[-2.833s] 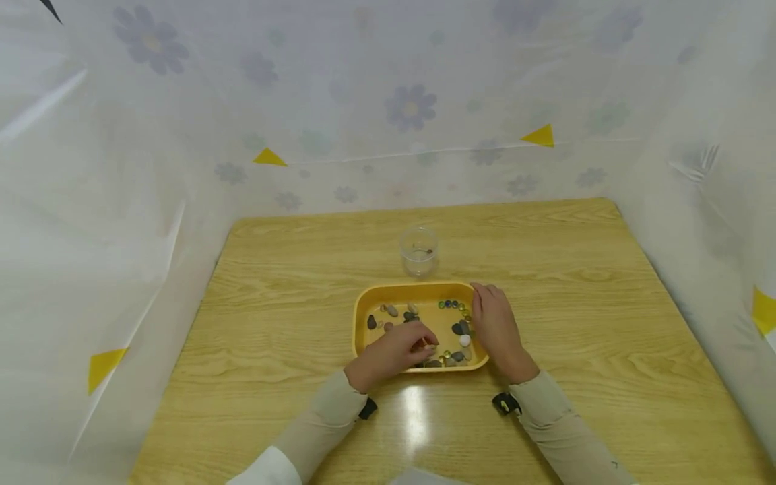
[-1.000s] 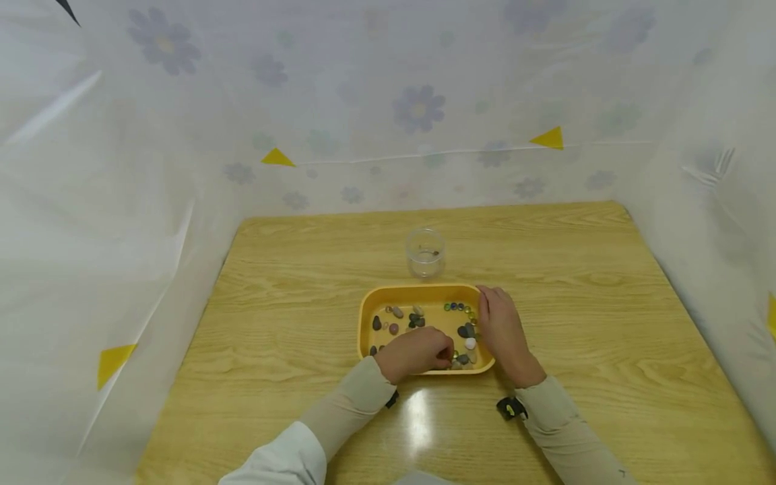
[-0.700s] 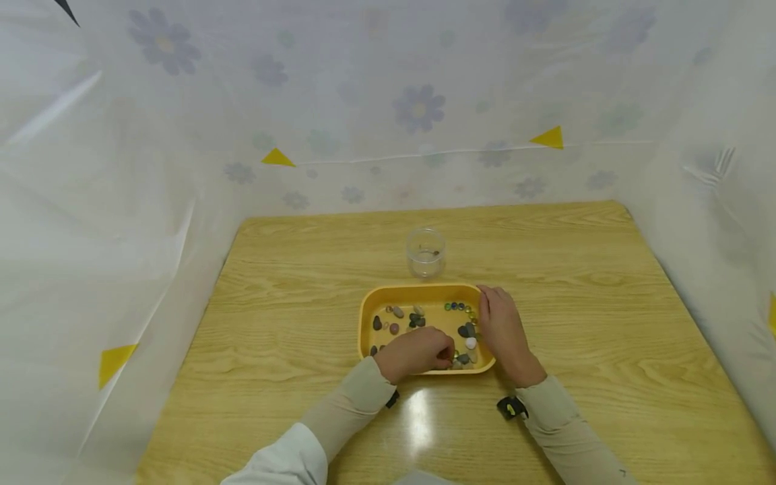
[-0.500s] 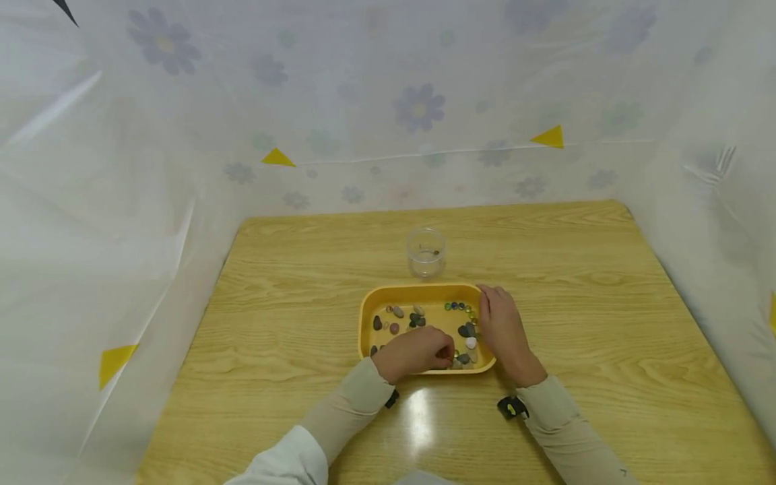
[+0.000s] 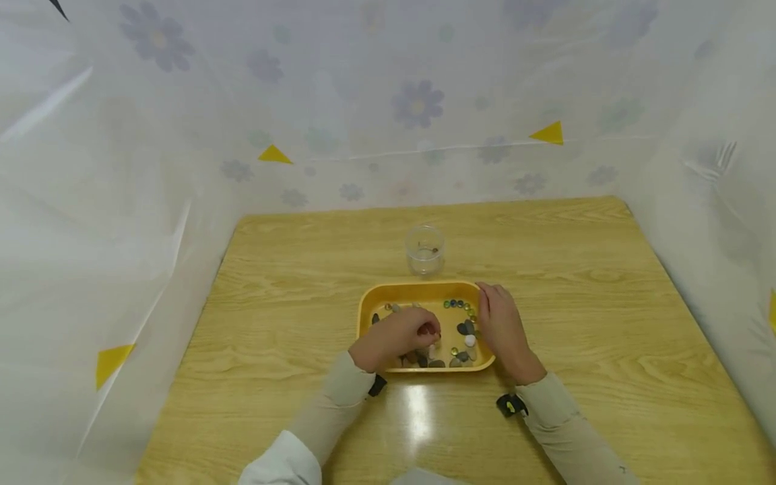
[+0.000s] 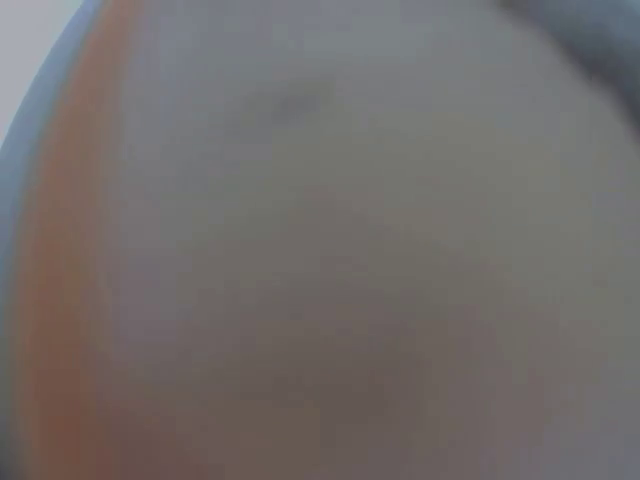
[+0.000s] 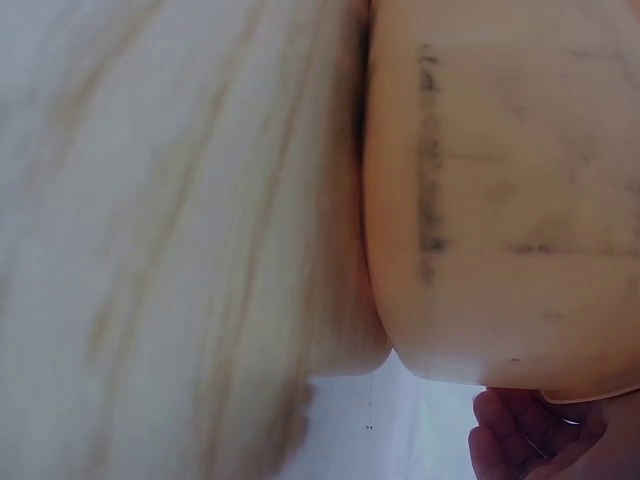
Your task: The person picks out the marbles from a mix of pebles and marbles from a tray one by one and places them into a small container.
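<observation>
A yellow tray (image 5: 359, 322) lies on the table with pebbles and glass marbles inside. My left hand (image 5: 397, 333) is over its middle, fingers curled and thumb near the index fingertip. Just below those fingertips is a small pale stone (image 5: 432, 351); whether they pinch it is unclear. My right hand (image 5: 502, 330) grips the tray's right end, and its curled fingers show at the rim in the right wrist view. Near it are a white stone (image 5: 469, 341), dark pebbles (image 5: 465, 328) and a row of marbles (image 5: 453, 304). The left wrist view is too blurred to read.
A clear round container (image 5: 424, 250) with a few tiny bits inside stands behind the tray. The wooden table (image 5: 291, 303) is enclosed by pale plastic sheeting (image 5: 339, 81) at the back and sides. A white sheet edge (image 5: 424, 477) shows at the front.
My left hand has moved left and slightly away from me, from the tray's front right to its middle, uncovering a yellow-green marble and front pebbles. My right hand has stayed at the rim.
</observation>
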`<state>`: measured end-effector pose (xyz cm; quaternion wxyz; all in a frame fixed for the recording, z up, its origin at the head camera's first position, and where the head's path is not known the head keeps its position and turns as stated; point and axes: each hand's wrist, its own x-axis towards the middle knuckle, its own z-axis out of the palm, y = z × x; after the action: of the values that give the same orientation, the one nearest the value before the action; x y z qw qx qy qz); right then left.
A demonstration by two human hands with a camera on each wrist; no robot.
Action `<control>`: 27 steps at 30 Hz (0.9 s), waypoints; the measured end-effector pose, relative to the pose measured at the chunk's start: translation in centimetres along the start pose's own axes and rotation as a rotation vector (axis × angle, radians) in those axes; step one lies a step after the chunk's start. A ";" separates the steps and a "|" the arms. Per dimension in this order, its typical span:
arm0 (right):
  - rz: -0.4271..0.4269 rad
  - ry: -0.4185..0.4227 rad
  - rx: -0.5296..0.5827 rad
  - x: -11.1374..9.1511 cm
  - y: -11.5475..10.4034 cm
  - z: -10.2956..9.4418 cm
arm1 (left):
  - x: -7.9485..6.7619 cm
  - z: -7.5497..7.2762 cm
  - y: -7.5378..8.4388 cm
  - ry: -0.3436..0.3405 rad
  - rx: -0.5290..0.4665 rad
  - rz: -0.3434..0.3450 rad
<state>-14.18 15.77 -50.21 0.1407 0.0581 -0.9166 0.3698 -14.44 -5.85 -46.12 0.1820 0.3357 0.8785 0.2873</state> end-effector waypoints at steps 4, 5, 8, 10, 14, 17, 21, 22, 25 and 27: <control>0.001 0.000 0.003 0.1 -0.1 -0.1 | -0.3 -1.9 0.1 0.080 -0.007 -0.006; 0.001 0.000 0.003 0.1 -0.2 -0.1 | -0.4 -2.3 0.2 0.099 -0.011 -0.005; 0.004 -0.002 0.005 0.1 -0.2 -0.2 | -0.8 -3.2 0.1 0.169 -0.032 -0.015; 0.007 -0.006 0.004 0.1 -0.2 -0.2 | -1.2 -3.5 0.0 0.218 -0.053 -0.033; 0.019 -0.018 0.001 0.0 -0.1 -0.2 | -1.8 -4.0 -0.5 0.315 -0.082 -0.055; 0.028 -0.027 -0.001 0.0 -0.1 -0.1 | -2.1 -4.2 -0.9 0.404 -0.066 -0.044; 0.034 -0.034 0.002 0.0 -0.1 -0.1 | -2.4 -4.8 -1.1 0.540 -0.036 -0.007; 0.034 -0.035 0.005 0.0 -0.1 -0.1 | -2.5 -4.9 -1.2 0.568 -0.038 0.002; 0.039 -0.038 0.005 0.0 -0.2 -0.2 | -2.7 -5.4 -1.2 0.624 -0.043 0.036; 0.041 -0.040 0.002 0.0 -0.1 -0.1 | -2.7 -5.5 -1.3 0.639 -0.045 0.050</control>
<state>-14.14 15.79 -50.02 0.1147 0.0466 -0.9198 0.3724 -16.02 -10.62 -42.33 -0.1030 0.2460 0.8760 0.4018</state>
